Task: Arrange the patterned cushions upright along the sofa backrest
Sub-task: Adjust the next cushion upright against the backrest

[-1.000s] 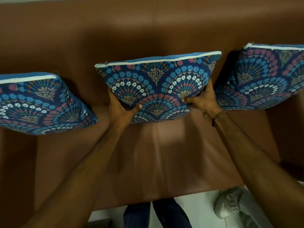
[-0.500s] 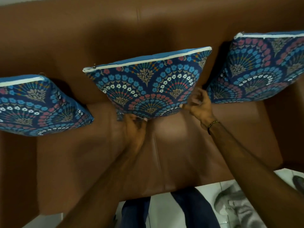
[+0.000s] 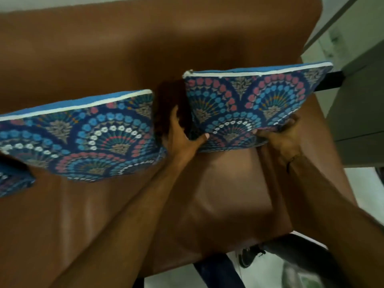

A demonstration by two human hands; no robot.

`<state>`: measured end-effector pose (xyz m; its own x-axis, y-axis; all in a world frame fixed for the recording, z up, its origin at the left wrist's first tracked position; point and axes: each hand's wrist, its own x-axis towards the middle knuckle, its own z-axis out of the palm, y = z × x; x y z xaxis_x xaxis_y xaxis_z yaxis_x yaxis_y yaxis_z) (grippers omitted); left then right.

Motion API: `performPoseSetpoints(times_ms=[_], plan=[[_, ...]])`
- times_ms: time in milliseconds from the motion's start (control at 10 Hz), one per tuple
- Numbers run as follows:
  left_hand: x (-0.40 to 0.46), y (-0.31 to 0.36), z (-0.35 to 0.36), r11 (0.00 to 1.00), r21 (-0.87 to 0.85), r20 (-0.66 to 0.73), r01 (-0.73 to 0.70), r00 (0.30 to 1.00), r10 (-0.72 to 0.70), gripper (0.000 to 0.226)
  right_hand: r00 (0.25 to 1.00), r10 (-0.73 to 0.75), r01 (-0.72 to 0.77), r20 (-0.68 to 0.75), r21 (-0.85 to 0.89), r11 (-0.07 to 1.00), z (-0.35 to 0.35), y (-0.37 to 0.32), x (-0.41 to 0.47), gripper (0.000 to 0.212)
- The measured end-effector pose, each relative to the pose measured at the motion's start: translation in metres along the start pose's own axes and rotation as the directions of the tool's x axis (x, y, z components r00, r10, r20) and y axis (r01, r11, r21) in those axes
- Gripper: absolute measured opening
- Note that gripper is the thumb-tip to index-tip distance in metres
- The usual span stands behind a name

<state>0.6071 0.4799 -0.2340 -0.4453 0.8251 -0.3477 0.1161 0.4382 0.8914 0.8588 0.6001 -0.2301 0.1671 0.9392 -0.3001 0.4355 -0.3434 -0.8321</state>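
Note:
Three blue cushions with a pink, white and blue fan pattern lean on the brown leather sofa backrest [image 3: 128, 50]. The right cushion [image 3: 255, 104] stands upright at the sofa's right end. My left hand [image 3: 182, 138] grips its lower left corner, thumb on the front. My right hand [image 3: 280, 138] grips its lower right edge. The middle cushion [image 3: 83, 138] leans upright to the left, untouched. Only a corner of the third cushion [image 3: 12, 181] shows at the far left edge.
The brown seat [image 3: 218, 194] runs forward to its front edge at the lower right. A grey cabinet [image 3: 357, 111] stands just right of the sofa. My legs and a dark shoe [image 3: 249, 256] are on the white floor below.
Both hands left the middle cushion and moved right onto the right cushion. The view has swung right, so the left cushion is almost out of the frame.

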Motion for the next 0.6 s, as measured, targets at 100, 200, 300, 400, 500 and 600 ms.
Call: performPoseSetpoints(times_ms=[100,200,300,400,500,600], plan=[[0.017,0.007,0.016,1.0,0.015,0.045,-0.023,0.999,0.022,0.128,0.993,0.027,-0.022,0.111,-0.044,0.999,-0.008,-0.003,0.029,0.106],[0.022,0.003,0.036,0.997,0.015,0.031,-0.077,0.997,0.076,0.116,0.975,0.088,-0.088,0.205,-0.011,0.996,-0.01,-0.006,0.046,0.121],[0.015,-0.005,0.044,0.994,0.022,-0.001,-0.108,0.994,0.108,0.109,0.982,0.059,-0.067,0.181,0.034,0.997,-0.012,-0.002,0.042,0.114],[0.006,-0.016,0.037,0.995,-0.011,0.044,-0.101,0.994,0.101,0.113,0.992,0.036,-0.042,0.12,0.049,0.998,-0.013,0.013,0.02,0.11],[-0.019,-0.015,0.004,0.988,0.144,-0.012,-0.052,0.998,0.054,0.103,0.994,0.111,-0.11,0.014,-0.065,0.992,0.006,0.002,-0.028,0.102],[-0.05,-0.011,-0.035,0.943,0.315,-0.081,-0.105,0.987,0.137,0.085,0.994,0.097,-0.086,0.048,-0.198,0.976,0.025,-0.024,-0.072,0.096]])
